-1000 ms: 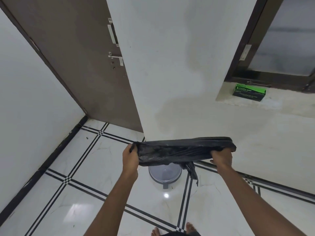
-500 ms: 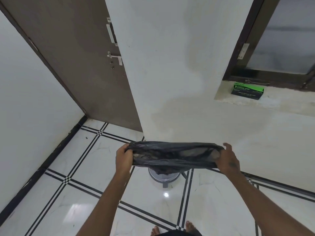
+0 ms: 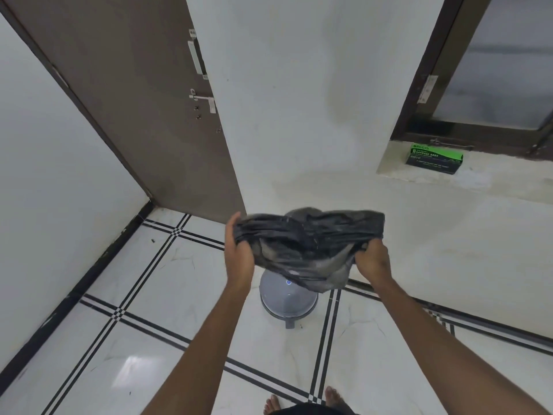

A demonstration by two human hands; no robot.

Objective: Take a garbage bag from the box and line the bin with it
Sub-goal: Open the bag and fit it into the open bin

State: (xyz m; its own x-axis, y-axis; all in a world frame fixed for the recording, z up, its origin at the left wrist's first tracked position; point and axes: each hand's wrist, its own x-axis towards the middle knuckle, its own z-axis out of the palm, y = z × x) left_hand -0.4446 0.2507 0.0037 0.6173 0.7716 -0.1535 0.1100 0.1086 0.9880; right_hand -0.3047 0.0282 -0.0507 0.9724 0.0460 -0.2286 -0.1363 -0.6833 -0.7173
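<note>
A black garbage bag (image 3: 308,244) is stretched between my two hands, bunched and sagging in the middle. My left hand (image 3: 239,253) grips its left end and my right hand (image 3: 372,260) grips its right end. Directly below the bag stands a grey round bin (image 3: 284,301) on the floor, its top part hidden by the bag. The green and black garbage bag box (image 3: 434,158) lies on the window ledge at the upper right.
A brown door (image 3: 143,100) stands at the left behind a white wall corner. A dark-framed window (image 3: 493,70) sits above the ledge. The floor is glossy white tile with black lines. My bare feet (image 3: 302,402) show at the bottom edge.
The bag has opened wider and sagged lower toward the bin. Both hands have shifted their grip along the bag's rim, and the camera has tilted slightly.
</note>
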